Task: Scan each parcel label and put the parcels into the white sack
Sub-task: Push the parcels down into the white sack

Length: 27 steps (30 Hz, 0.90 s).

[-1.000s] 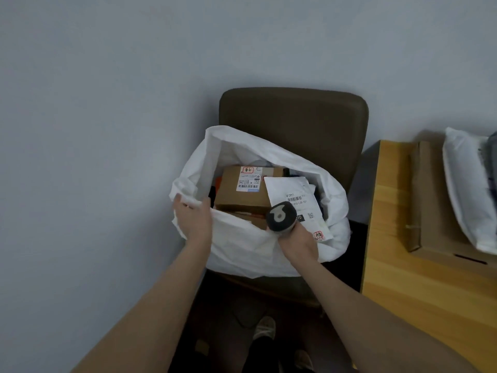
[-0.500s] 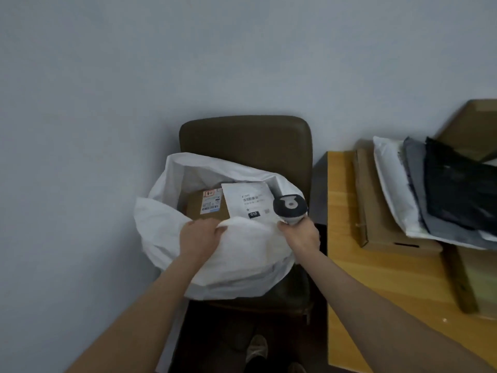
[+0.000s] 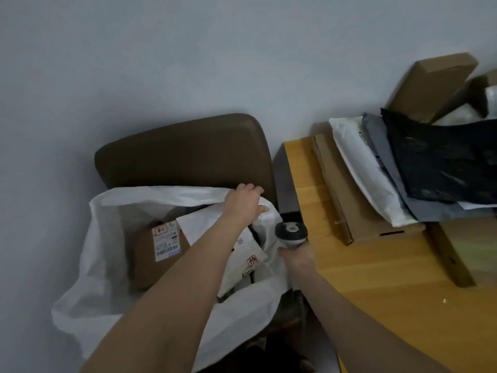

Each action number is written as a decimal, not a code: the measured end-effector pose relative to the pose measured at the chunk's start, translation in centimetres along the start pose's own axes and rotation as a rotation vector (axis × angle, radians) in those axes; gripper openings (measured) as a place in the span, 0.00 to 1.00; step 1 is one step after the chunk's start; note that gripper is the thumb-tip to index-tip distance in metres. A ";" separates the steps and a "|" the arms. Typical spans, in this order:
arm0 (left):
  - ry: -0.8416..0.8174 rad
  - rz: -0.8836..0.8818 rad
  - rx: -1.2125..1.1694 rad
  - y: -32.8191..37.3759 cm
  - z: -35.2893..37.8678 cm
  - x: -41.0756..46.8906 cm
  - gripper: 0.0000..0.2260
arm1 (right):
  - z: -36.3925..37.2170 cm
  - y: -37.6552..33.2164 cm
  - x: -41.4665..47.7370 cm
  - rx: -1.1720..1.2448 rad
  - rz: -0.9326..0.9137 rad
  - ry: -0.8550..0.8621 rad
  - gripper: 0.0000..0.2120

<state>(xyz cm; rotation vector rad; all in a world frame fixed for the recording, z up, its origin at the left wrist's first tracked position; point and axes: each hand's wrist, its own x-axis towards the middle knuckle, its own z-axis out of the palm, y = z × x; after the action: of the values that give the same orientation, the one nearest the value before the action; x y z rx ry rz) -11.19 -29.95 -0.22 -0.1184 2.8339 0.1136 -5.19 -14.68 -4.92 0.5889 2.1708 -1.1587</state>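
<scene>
The white sack [image 3: 107,254] sits open on a brown chair [image 3: 185,149]. Inside it lie a labelled cardboard box [image 3: 150,251] and a white mailer parcel [image 3: 242,262]. My left hand [image 3: 246,203] reaches across the opening and grips the sack's far right rim. My right hand [image 3: 295,258] holds a grey and white barcode scanner [image 3: 291,232] upright beside the sack, at the table's left edge. More parcels wait on the wooden table [image 3: 376,292]: a flat cardboard box [image 3: 349,211], a white mailer [image 3: 363,168], a grey mailer [image 3: 419,203] and a black mailer [image 3: 441,162].
Another cardboard box [image 3: 430,84] leans against the wall at the back right. A further flat box [image 3: 468,251] lies at the table's right edge. A pale wall stands behind the chair. Dark floor shows below the sack.
My left hand has moved from the sack's near rim to its far right rim. The scanner hand has shifted right to the table's edge. The view has swung right, showing more parcels.
</scene>
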 end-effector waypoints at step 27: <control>0.197 -0.173 -0.072 -3.8 -2.3 5.9 0.09 | -1.7 -5.6 -0.4 -0.108 -0.122 0.294 0.08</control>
<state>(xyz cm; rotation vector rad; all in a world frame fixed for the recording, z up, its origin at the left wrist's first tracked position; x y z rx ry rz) -17.10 -34.38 -0.07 -0.4115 2.9994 0.1749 -8.97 -16.24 -0.66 0.6185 2.5325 -1.0628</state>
